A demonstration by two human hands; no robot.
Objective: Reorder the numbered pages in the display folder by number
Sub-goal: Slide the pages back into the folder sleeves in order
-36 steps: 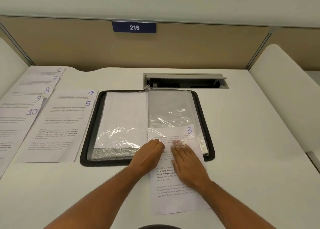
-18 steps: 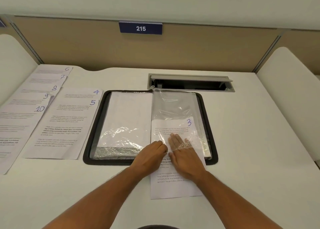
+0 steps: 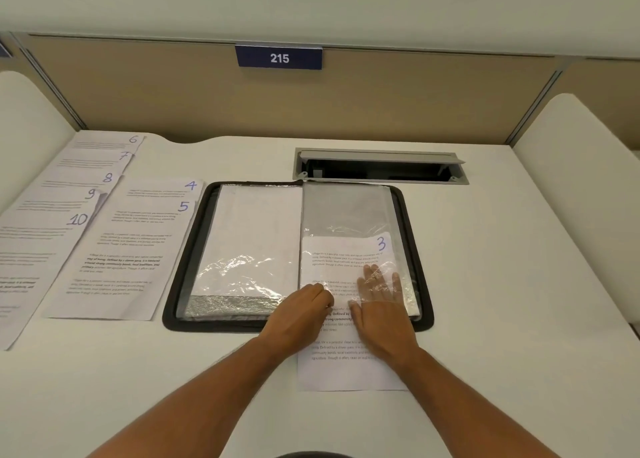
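One thin floppy page 3 (image 3: 341, 270) half inside slippery sleeve (image 3: 346, 215); right hand (image 3: 384, 315) flat, fingers (image 3: 375, 281) inside pushing; left hand (image 3: 301, 314) pinches sleeve mouth. Likely buckles; push flat near edges.

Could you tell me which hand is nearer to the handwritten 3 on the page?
Right. The right hand lies on the page just below the 3, fingers inside the sleeve; the left hand sits lower, by the page's left edge.

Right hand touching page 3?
Touching. Head view: right hand lies flat on page 3, fingers slid inside the clear sleeve over it.
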